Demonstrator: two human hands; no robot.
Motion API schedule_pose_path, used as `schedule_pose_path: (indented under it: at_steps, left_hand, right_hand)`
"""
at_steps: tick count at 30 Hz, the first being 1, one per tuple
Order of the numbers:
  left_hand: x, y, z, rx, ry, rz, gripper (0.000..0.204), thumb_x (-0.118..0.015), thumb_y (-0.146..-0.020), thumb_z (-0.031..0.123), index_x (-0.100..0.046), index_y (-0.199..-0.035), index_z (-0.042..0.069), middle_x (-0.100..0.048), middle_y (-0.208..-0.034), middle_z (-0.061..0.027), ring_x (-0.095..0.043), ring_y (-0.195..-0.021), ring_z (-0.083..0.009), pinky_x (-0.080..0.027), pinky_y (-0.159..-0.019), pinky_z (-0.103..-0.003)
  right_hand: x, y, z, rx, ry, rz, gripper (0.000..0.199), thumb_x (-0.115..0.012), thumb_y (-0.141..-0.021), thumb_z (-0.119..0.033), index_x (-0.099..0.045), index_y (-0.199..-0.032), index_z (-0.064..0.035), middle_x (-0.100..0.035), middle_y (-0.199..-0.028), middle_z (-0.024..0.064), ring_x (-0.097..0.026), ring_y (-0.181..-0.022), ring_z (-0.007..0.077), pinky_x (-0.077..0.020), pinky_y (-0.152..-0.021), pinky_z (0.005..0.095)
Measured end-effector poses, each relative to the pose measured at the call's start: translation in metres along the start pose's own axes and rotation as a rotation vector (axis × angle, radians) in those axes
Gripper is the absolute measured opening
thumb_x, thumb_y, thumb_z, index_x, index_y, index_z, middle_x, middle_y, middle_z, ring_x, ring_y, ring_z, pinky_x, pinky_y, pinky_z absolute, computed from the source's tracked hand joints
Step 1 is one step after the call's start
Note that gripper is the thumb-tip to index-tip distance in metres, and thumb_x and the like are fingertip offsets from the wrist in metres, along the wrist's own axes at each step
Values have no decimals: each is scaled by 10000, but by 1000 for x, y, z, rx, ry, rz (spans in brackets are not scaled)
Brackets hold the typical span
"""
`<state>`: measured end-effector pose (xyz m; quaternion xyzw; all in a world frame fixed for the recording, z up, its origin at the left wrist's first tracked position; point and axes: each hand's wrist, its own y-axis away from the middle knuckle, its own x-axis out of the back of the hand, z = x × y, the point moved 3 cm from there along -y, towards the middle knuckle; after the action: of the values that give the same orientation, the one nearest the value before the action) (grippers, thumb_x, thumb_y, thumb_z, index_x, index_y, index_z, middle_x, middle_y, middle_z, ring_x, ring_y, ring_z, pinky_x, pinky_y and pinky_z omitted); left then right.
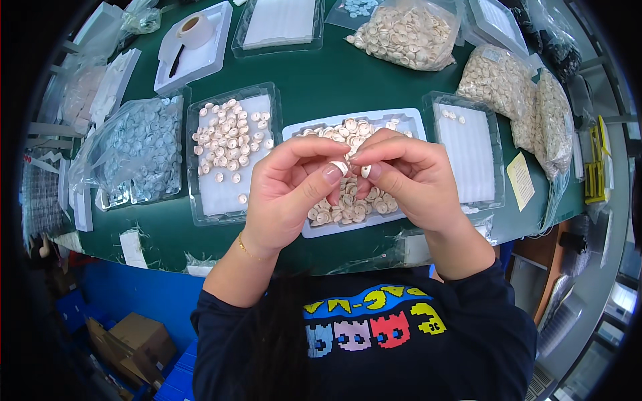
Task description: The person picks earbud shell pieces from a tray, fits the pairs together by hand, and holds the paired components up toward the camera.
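Note:
Above a white tray (309, 230) heaped with small round cream cap-like pieces (350, 207), both of my hands meet at chest height. Between thumb and forefinger, my left hand (287, 187) pinches one small cream-white piece (340, 166). A second such piece (366, 172) sits in the pinch of my right hand (418, 177). The two pieces are a short gap apart. The other fingers of both hands curl behind and are partly hidden. What exact kind of part these are, I cannot tell.
Left of the tray, a clear box (224, 194) holds loose cream pieces on white foam; beyond it is a bag of light-blue pieces (150, 150). To the right stands a foam-lined box (468, 160) with several pieces. Bags of cream pieces (404, 37) and a tape roll (195, 31) lie farther back.

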<state>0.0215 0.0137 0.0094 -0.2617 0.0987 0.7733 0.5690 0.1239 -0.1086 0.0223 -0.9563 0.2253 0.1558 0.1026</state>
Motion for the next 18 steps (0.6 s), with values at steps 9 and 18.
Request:
schedule_pose_path:
  at_steps: [9, 18]
  left_hand:
    - [-3, 2, 2, -12, 4, -19, 145, -553, -853, -19, -564, -993, -53, -592, -925, -110, -553, -698, -95, -466, -584, -214]
    - [-5, 4, 6, -213, -335, -4, 157, -609, -788, -74, -577, -935, -29, -570, -915, -96, -497, -759, -92, -400, -658, -208]
  right_hand:
    - [-3, 5, -5, 129, 206, 78, 199, -593, -807, 40, -601, -1006, 40, -584, -911, 91, -587, -819, 115, -513, -724, 232]
    - [-7, 6, -9, 242, 342, 53, 237, -591, -757, 129, -544, -979, 61, -549, -907, 123, -573, -825, 155, -510, -727, 261]
